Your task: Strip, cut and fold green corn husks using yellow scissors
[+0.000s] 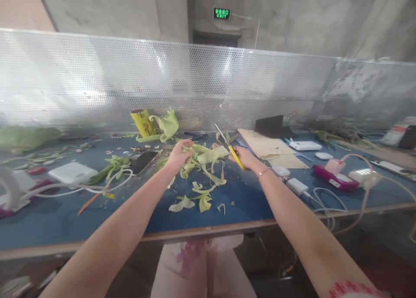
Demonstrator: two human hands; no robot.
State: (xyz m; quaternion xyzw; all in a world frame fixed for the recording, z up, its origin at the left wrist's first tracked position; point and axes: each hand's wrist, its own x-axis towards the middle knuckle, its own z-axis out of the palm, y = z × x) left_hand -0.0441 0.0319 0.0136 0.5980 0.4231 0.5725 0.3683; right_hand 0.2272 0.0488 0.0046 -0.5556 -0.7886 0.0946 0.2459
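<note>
A loose heap of pale green leaves and stems (206,156) lies on the blue tabletop (243,202). At the heap's left side, my left hand (179,154) has its fingers closed around some leaf pieces. On the right, my right hand (242,156) grips yellow-handled scissors (234,153), whose metal blades point up and away to the left. Torn leaf bits (191,202) are scattered nearer the table's front edge. Behind the left hand, a big curled leaf (167,124) leans beside a yellow roll (141,122).
A phone (144,161), a white box (73,172) and cables are on the left. Brown cardboard (269,146), a white device (305,146), a purple power strip (336,179) and cables lie right. A perforated metal screen (130,81) stands behind.
</note>
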